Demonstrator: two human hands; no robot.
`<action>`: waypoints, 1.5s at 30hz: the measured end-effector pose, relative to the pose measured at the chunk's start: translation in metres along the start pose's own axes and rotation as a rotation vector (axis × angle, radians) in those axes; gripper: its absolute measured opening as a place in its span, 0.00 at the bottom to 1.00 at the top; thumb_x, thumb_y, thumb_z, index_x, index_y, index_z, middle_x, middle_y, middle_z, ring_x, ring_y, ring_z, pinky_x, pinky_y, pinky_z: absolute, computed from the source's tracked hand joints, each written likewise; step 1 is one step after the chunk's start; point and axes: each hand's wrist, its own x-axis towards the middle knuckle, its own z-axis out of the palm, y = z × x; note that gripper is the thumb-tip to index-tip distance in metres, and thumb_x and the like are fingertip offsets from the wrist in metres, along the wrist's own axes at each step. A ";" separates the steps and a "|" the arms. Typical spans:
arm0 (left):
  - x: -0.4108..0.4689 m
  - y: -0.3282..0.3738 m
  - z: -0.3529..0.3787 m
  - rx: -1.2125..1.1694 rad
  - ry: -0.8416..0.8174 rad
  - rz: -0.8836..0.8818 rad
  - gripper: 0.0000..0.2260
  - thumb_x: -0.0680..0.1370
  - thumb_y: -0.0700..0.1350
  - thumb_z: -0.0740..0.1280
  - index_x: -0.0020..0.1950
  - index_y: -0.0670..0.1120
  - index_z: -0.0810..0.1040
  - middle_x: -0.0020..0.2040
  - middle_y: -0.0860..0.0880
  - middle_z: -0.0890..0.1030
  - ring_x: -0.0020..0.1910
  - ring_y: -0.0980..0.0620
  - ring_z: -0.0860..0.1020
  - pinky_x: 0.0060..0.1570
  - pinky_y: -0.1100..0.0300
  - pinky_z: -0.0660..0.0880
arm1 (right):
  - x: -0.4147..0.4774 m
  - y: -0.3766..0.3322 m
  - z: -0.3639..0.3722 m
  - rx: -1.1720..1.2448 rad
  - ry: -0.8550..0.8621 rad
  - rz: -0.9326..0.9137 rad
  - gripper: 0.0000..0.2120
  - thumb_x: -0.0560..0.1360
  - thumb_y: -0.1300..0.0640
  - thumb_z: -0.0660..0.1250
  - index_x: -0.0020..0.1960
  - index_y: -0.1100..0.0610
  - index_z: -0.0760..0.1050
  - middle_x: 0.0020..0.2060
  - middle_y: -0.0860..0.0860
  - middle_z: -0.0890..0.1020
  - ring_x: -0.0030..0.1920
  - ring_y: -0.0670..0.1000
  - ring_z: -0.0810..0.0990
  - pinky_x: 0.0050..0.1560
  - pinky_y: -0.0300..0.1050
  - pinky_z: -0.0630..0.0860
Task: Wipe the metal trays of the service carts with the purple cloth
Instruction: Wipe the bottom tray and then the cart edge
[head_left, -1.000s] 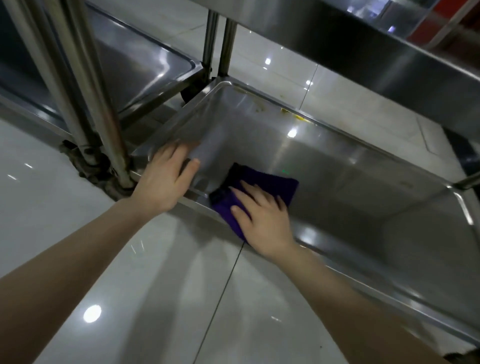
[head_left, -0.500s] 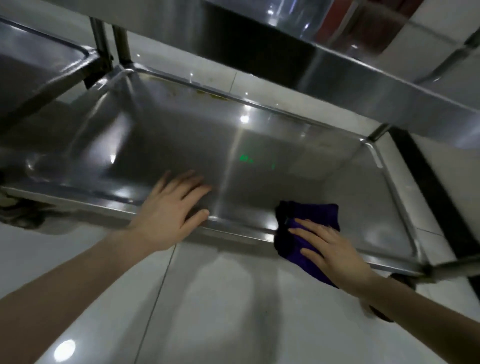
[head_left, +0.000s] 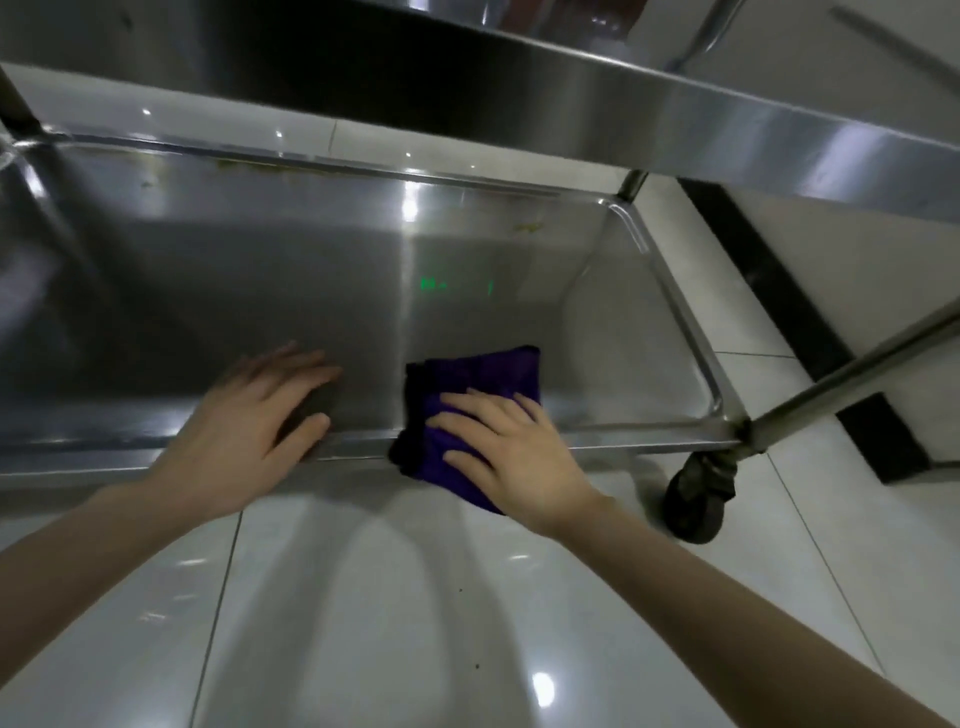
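Cloth (head_left: 483, 374) first: a second ago we had it at the tray's left end, and now it sits near the right end, folded, lying over the front rim with most of it inside the tray (head_left: 208, 291) under our right hand (head_left: 511, 457). Those fingers (head_left: 475, 402) are spread straight and press it flat rather than curl round it. Our left hand (head_left: 249, 421) has followed along the rim and rests just left of them, fingers straight too, though blurred, gripping nothing. We judge the front strip is now covered end to end; the tray floor beyond our fingertips comes next, and yellowish specks (head_left: 249, 165) along the far rim, well beyond them, look unwiped. Steel here is shiny and full of reflections, so streaks are hard to read. Above our fingers hangs the upper shelf (head_left: 675, 119); right of them a cart post (head_left: 857, 374) meets the tray corner over a dark wheel (head_left: 698, 493) on glossy pale floor tiles (head_left: 363, 597)
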 end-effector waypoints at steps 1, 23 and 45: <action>0.006 0.010 0.004 0.034 -0.021 0.044 0.27 0.77 0.59 0.52 0.68 0.46 0.74 0.70 0.45 0.72 0.72 0.43 0.66 0.68 0.40 0.64 | -0.018 0.024 -0.008 -0.009 0.008 0.069 0.20 0.81 0.43 0.55 0.69 0.46 0.71 0.71 0.43 0.70 0.71 0.48 0.68 0.71 0.55 0.60; 0.109 0.124 0.077 0.164 -0.133 0.135 0.28 0.77 0.61 0.47 0.74 0.54 0.65 0.77 0.53 0.60 0.76 0.50 0.57 0.74 0.45 0.51 | -0.073 0.158 -0.028 -0.038 0.237 0.742 0.20 0.82 0.46 0.53 0.72 0.47 0.67 0.73 0.48 0.67 0.70 0.54 0.67 0.71 0.52 0.59; 0.030 0.226 -0.134 0.264 -0.628 0.131 0.21 0.81 0.54 0.55 0.74 0.54 0.64 0.69 0.52 0.72 0.66 0.50 0.71 0.62 0.58 0.66 | -0.110 -0.014 -0.197 0.262 -0.110 0.765 0.17 0.82 0.48 0.54 0.70 0.45 0.68 0.67 0.43 0.71 0.63 0.53 0.70 0.59 0.48 0.69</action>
